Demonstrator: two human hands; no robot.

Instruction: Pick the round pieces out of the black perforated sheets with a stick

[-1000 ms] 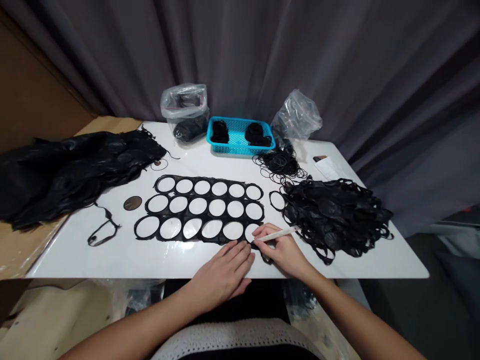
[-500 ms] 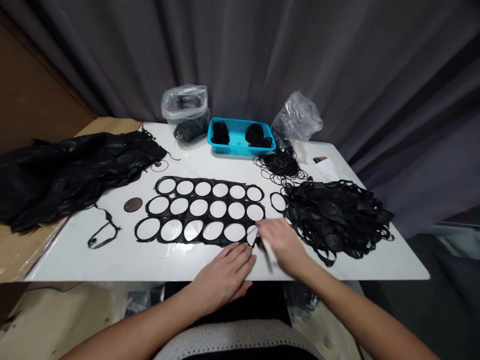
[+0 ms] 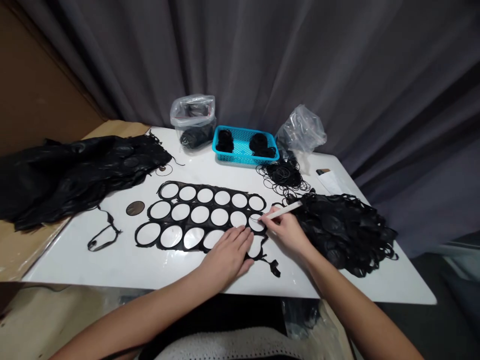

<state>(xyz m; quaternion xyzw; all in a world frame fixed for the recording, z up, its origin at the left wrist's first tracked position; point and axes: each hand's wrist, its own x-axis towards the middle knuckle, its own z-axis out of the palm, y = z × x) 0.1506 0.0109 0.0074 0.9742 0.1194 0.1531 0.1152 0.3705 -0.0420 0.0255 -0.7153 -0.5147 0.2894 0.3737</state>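
Observation:
A black rubber sheet (image 3: 191, 228) with rows of round holes lies flat on the white table. My left hand (image 3: 229, 255) rests palm down on its near right part, fingers stretched out, covering some of the bottom row. My right hand (image 3: 287, 231) grips a slim white pen-like tool (image 3: 284, 210). The tool's thin tip is at the rightmost hole of the middle row; its exact kind is not clear. Below my right hand, a thin torn black strip (image 3: 275, 268) trails from the sheet's lower right corner.
Crumpled black sheets (image 3: 75, 172) lie left, and a pile of holed black scraps (image 3: 345, 230) right. Behind are a plastic bag (image 3: 193, 122), a blue basket (image 3: 242, 159), black rings (image 3: 283, 174) and another clear bag (image 3: 303, 127). A dark disc (image 3: 135, 208) lies left of the sheet.
My right hand has moved up from the bottom-right hole to the middle row, with the white tool now pointing up and right. A torn strip now hangs out at the lower right corner.

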